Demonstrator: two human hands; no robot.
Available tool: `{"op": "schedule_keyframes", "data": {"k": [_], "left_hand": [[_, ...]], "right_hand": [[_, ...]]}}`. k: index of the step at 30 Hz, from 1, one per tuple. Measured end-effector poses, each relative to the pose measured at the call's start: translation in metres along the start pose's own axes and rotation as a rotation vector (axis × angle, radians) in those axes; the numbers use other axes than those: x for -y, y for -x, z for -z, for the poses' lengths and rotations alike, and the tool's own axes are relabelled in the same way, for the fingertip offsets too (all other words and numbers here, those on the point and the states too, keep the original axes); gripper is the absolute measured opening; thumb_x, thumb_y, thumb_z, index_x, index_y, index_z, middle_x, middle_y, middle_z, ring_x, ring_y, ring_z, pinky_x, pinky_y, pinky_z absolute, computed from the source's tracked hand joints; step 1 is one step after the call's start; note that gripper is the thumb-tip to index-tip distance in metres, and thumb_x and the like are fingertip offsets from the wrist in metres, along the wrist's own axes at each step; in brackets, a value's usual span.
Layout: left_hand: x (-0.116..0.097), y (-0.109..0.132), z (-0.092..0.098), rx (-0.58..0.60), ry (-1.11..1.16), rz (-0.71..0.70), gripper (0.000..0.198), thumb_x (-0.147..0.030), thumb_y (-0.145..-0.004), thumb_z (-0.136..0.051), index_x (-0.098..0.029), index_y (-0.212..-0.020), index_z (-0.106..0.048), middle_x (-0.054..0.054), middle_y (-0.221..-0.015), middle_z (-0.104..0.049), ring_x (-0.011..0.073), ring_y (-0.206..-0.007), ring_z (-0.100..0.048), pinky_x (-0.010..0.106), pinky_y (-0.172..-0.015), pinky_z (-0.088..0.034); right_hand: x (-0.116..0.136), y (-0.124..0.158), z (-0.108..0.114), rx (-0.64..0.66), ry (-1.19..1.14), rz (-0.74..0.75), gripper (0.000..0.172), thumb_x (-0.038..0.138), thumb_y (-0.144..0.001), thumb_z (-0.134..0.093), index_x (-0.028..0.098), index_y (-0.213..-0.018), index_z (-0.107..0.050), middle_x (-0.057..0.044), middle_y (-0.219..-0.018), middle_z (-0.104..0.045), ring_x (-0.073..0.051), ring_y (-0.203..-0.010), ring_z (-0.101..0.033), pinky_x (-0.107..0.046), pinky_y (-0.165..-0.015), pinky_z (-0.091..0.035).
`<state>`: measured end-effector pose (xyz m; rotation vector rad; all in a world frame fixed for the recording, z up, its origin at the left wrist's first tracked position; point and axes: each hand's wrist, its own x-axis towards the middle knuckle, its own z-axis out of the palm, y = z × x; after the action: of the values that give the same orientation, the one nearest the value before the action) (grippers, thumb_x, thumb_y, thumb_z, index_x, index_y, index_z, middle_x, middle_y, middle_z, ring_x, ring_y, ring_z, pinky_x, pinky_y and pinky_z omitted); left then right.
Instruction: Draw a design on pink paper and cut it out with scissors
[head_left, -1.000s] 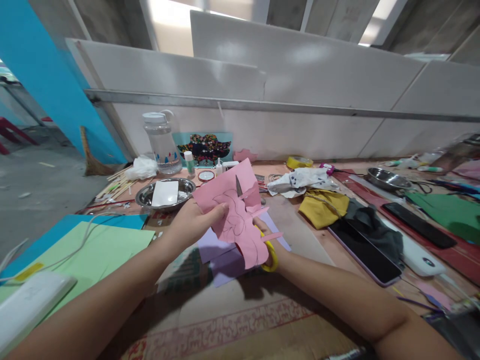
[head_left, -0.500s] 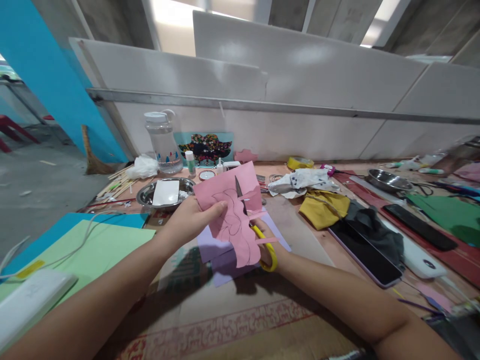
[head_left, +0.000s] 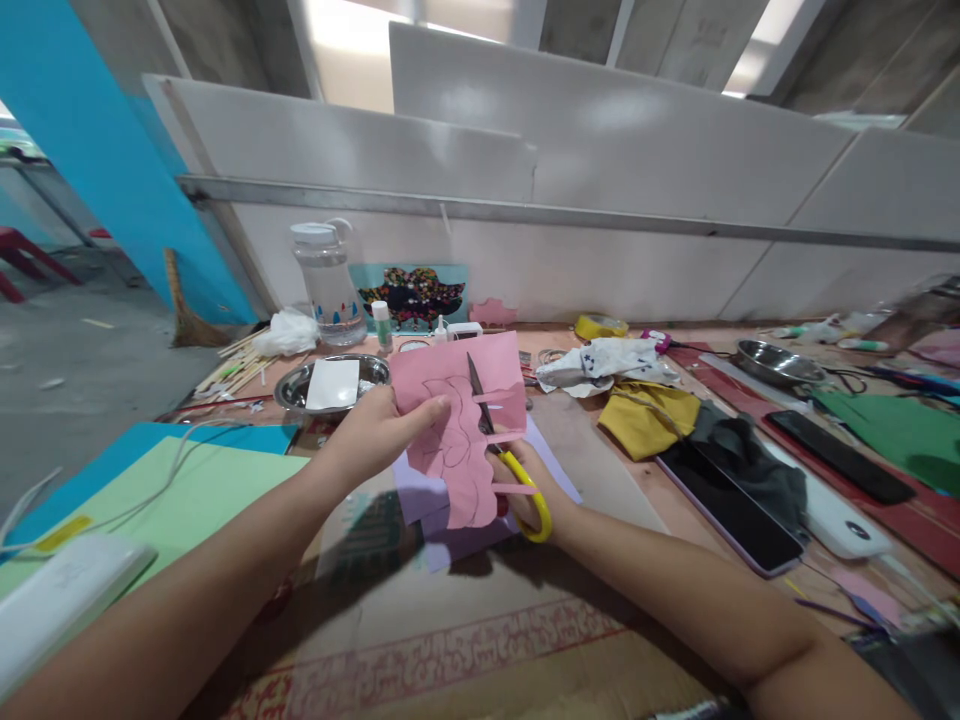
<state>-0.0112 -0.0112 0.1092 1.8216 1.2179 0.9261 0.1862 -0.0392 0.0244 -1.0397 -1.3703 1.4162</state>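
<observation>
A pink paper point(head_left: 457, 440) with pencilled curved outlines is pinched at its left side by my left hand point(head_left: 382, 430), the thumb lying on its face. My right hand point(head_left: 529, 475) is closed round the yellow handles of a pair of scissors point(head_left: 534, 500). The dark blades point up and away, across the right part of the paper. The paper's right edge is cut in waves, with narrow strips sticking out to the right. Purple sheets point(head_left: 457, 545) lie on the table below both hands.
Behind the paper stand a steel bowl point(head_left: 289, 388) with a white card, a water bottle point(head_left: 326, 290) and a glue stick point(head_left: 382, 325). Green paper point(head_left: 217, 490) lies left. At right are a yellow cloth point(head_left: 649, 415), a phone point(head_left: 731, 510) and a white power bank point(head_left: 840, 515).
The pink paper has turned a little and now stands more upright, its lower end shifted left. The scissor blades have tilted slightly with it. Both hands keep their hold.
</observation>
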Motion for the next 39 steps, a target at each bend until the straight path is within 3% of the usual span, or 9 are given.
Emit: {"op": "schedule_keyframes", "data": {"k": [8, 17, 23, 29, 39], "left_hand": [[0.002, -0.001, 0.004, 0.017, -0.007, 0.017, 0.047, -0.058, -0.089, -0.058, -0.02, -0.061, -0.056, -0.003, -0.056, -0.054, 0.0138, -0.055, -0.049, 0.025, -0.051, -0.037], [0.005, -0.003, 0.006, 0.032, 0.081, 0.077, 0.048, -0.06, -0.087, -0.061, -0.019, -0.062, -0.058, -0.002, -0.056, -0.056, 0.0133, -0.052, -0.05, 0.025, -0.049, -0.038], [0.005, -0.004, 0.009, -0.044, 0.075, 0.14, 0.045, -0.059, -0.081, -0.067, -0.02, -0.062, -0.056, -0.003, -0.053, -0.051, 0.0129, -0.048, -0.047, 0.024, -0.044, -0.036], [0.005, -0.005, 0.013, 0.003, 0.063, 0.124, 0.044, -0.057, -0.084, -0.066, -0.018, -0.065, -0.058, -0.002, -0.056, -0.055, 0.0125, -0.051, -0.049, 0.024, -0.046, -0.036], [0.01, -0.008, 0.022, 0.015, -0.022, 0.014, 0.05, -0.058, -0.09, -0.058, -0.019, -0.06, -0.051, -0.004, -0.052, -0.05, 0.0112, -0.049, -0.046, 0.022, -0.046, -0.033]], "right_hand": [[0.016, 0.006, 0.0, 0.023, 0.028, -0.011, 0.043, 0.059, -0.078, -0.074, 0.022, -0.088, -0.054, 0.009, -0.058, -0.042, -0.009, -0.051, -0.037, -0.021, -0.049, -0.034], [0.014, 0.006, -0.003, 0.032, 0.009, -0.061, 0.045, 0.063, -0.081, -0.07, 0.023, -0.093, -0.053, 0.011, -0.052, -0.037, -0.008, -0.04, -0.029, -0.021, -0.038, -0.026], [0.001, 0.003, 0.003, 0.107, 0.024, 0.073, 0.044, 0.064, -0.089, -0.065, 0.021, -0.097, -0.055, 0.01, -0.058, -0.038, -0.007, -0.041, -0.03, -0.02, -0.038, -0.028], [0.0, 0.003, 0.003, 0.095, 0.037, 0.069, 0.046, 0.065, -0.088, -0.066, 0.021, -0.097, -0.054, 0.01, -0.058, -0.037, -0.006, -0.041, -0.03, -0.02, -0.039, -0.029], [-0.002, 0.004, 0.004, 0.121, 0.076, 0.056, 0.03, 0.051, -0.094, -0.063, 0.022, -0.095, -0.056, 0.011, -0.055, -0.035, -0.006, -0.04, -0.03, -0.02, -0.042, -0.03]]}}
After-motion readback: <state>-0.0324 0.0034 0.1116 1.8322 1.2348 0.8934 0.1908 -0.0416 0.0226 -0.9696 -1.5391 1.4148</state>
